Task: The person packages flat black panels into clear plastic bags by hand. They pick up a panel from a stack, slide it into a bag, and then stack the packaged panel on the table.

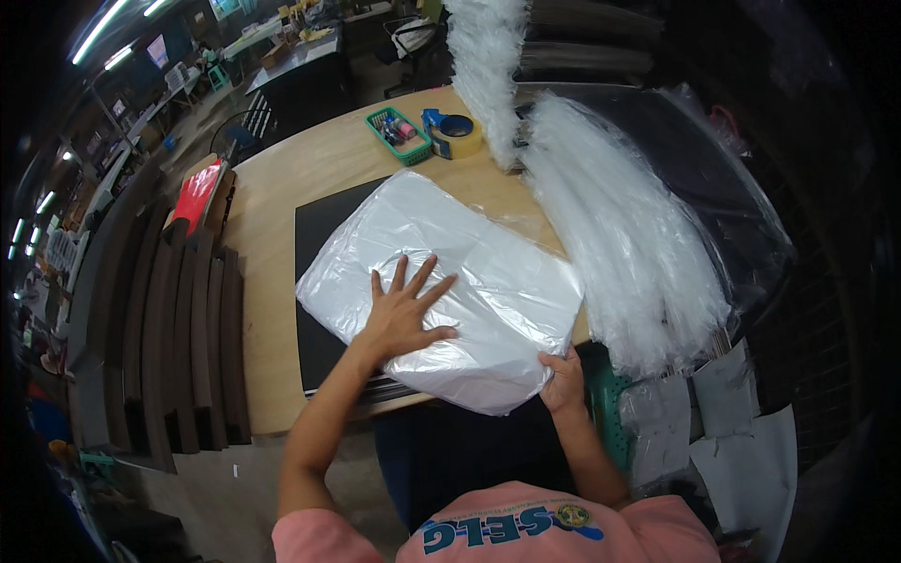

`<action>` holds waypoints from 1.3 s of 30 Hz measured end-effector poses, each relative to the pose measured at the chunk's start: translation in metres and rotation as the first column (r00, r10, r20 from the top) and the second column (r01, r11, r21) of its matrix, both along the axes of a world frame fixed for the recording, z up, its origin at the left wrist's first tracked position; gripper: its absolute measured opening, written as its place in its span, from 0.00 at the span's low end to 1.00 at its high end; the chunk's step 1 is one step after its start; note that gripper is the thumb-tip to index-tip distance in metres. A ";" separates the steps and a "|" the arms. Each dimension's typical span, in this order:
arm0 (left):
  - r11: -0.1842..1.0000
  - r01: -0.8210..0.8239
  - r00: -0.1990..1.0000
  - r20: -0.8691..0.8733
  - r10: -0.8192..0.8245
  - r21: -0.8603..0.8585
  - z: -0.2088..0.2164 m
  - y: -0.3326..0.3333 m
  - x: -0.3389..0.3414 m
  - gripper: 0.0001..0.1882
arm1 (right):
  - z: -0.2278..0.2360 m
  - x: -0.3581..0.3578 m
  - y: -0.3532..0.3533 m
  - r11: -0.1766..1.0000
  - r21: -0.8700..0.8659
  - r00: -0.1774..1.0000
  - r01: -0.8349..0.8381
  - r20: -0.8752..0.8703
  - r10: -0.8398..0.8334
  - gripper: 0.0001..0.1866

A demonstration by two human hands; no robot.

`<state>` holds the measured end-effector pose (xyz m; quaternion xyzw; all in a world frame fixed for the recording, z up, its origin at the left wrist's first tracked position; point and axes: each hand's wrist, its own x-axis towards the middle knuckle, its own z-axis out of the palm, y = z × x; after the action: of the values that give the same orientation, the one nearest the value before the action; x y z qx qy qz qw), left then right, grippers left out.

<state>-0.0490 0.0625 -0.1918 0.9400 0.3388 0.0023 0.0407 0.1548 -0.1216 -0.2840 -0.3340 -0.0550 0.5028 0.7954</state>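
Observation:
A flat rectangular package in shiny white plastic wrap (488, 272) lies at a slant over dark flat sheets (314, 235) on the table. My left hand (404, 314) rests palm down on the middle of the wrap, fingers spread. At the package's near right corner, my right hand (561, 377) pinches the edge of the plastic between thumb and fingers. What is inside the wrap cannot be seen.
The wooden table (267, 281) carries a green basket (404, 136) of small items and a tape dispenser (453, 134) at the back. Clear plastic bags (619, 235) are heaped on the right. Dark boards (178, 328) stand along the left side.

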 end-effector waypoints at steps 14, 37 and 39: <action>0.824 -0.561 0.818 0.206 0.538 0.076 -0.038 0.128 -0.128 0.33 | -0.010 -0.004 0.001 0.999 0.028 0.999 -0.031 -0.023 0.032 0.31; 0.652 -0.518 0.761 0.049 0.647 -0.553 0.025 0.160 -0.072 0.36 | 0.041 0.005 -0.005 0.923 0.355 0.906 -0.148 -0.325 0.270 0.54; 0.678 -0.480 0.757 0.128 0.641 -0.557 0.023 0.155 -0.070 0.34 | 0.048 0.006 -0.004 0.901 0.401 0.898 -0.166 -0.317 0.306 0.53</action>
<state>-0.1186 0.2174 -0.1685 0.7321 0.5917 0.0777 0.3285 0.1604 -0.1258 -0.2364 -0.0703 -0.0363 0.6320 0.7709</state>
